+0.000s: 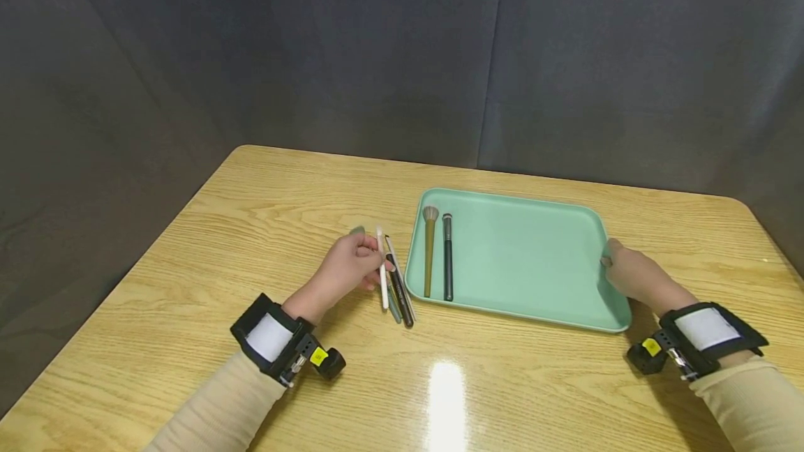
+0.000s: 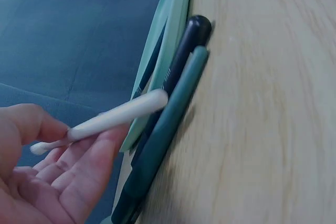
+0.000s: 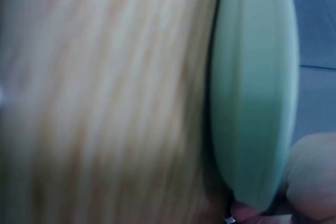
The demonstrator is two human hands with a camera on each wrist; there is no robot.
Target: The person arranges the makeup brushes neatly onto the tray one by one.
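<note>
Pinching the white brush mid-handle, the left hand lifts something that looks light, stiff and slim; the right hand grips the tray rim.

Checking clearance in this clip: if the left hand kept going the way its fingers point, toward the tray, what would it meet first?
Probably the dark brushes lying on the table beside the left hand, which holds a white brush; just past them is the green tray's left rim. Depth is unclear.

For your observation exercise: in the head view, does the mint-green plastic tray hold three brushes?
No, the mint-green plastic tray holds only two: a tan-handled brush and a black-handled brush.
</note>
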